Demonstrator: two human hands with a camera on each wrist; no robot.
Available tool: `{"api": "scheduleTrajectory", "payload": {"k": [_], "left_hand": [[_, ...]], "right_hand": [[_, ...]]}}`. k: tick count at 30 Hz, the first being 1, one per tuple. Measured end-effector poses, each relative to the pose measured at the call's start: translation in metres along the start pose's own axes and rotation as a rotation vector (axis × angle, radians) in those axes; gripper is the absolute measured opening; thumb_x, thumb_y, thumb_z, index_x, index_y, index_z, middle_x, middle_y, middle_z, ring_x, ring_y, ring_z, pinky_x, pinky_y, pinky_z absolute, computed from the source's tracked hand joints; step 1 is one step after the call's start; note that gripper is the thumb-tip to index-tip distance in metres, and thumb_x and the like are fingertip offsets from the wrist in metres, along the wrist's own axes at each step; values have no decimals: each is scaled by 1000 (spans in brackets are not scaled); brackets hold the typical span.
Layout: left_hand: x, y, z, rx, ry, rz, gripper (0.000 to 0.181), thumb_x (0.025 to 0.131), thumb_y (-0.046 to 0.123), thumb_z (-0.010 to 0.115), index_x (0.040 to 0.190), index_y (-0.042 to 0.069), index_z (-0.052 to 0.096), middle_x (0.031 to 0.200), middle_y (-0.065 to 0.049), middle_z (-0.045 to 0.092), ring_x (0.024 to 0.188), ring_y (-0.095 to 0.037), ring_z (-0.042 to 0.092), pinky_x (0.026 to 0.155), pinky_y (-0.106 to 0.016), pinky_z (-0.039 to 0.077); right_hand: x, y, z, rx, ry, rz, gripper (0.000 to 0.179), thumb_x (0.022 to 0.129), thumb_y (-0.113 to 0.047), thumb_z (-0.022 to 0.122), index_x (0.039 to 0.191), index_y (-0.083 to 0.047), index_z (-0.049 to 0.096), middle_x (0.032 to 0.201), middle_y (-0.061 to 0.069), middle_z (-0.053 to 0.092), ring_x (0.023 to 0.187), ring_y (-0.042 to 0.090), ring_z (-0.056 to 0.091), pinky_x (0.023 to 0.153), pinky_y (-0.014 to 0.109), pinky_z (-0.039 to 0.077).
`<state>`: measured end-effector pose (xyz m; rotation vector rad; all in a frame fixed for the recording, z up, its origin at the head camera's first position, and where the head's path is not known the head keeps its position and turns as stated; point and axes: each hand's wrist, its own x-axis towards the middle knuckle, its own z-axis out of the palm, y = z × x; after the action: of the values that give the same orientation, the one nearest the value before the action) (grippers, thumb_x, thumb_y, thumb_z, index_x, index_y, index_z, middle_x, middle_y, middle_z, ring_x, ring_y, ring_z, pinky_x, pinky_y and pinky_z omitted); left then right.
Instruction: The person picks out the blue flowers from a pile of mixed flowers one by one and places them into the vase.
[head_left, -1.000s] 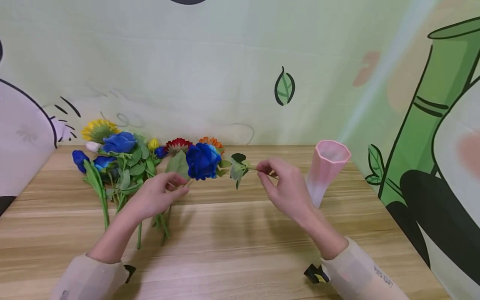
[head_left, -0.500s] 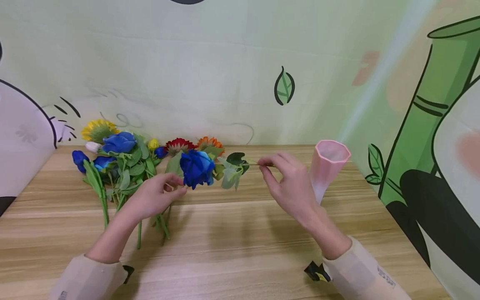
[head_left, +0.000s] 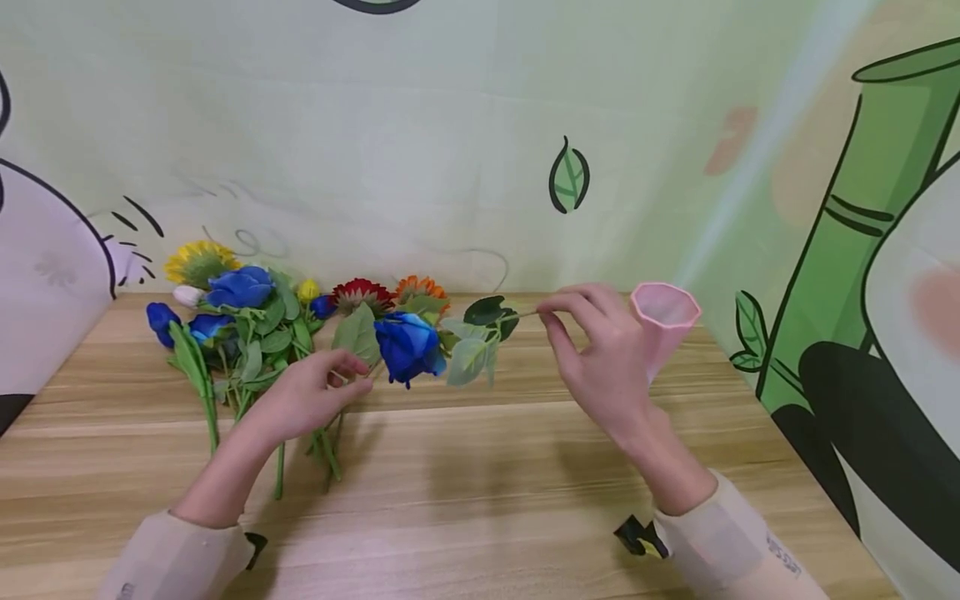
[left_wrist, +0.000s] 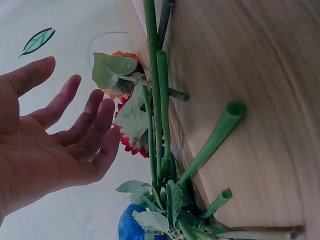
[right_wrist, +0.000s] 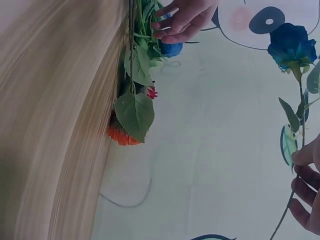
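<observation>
Between thumb and fingers, my right hand (head_left: 606,362) pinches the thin stem of a blue rose (head_left: 408,346). The rose is held above the table, its bloom pointing left and its green leaves (head_left: 471,350) nearer the right hand. In the right wrist view the rose (right_wrist: 292,47) shows its bloom and part of the stem. My left hand (head_left: 315,392) hovers just left of the bloom. The left wrist view shows its fingers (left_wrist: 90,112) loosely spread, holding nothing. A pink and white faceted vase (head_left: 666,307) stands upright behind the right hand, which covers part of it.
Several artificial flowers lie at the table's left: blue roses (head_left: 240,287), a yellow sunflower (head_left: 201,262), a red flower (head_left: 362,293) and an orange flower (head_left: 420,289). Their stems (head_left: 208,417) point toward the front. A printed backdrop (head_left: 450,150) rises behind the wooden table (head_left: 465,533).
My right hand has shifted right and slightly closer to the vase, still pinching the stem. The bloom has dipped lower and turned. My left hand has stayed almost in place.
</observation>
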<state>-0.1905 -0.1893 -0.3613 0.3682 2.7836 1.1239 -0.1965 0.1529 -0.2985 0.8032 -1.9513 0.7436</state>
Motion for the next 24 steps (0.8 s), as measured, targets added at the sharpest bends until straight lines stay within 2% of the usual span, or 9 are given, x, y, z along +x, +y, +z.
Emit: {"api": "scheduleTrajectory", "payload": {"k": [10,21,24], "left_hand": [[0,2,2,4,3,11,38,104,32,63,126,1,66,122,-18,66,108,-33,62,83,-48,54],[1,3,3,-1,-16,18,39,104,33,63,127,1,65,122,-17,65,110,-34,61,86,-49,54],[1,3,3,-1,-18,20,40,104,34,63,127,1,64,122,-17,65,110,-33,61,86,-49,54]], "right_hand": [[0,6,-6,-44,31,87,6,90,4,76,94,0,77,96,13,72,95,31,65,84,39,51],[3,19,-12,-50,86,179,8,90,7,72,94,1,76,93,13,73,90,29,68,81,39,51],[4,24,-14,-79,103,197,7,90,7,72,93,1,76,91,14,73,86,30,69,82,42,48]]}}
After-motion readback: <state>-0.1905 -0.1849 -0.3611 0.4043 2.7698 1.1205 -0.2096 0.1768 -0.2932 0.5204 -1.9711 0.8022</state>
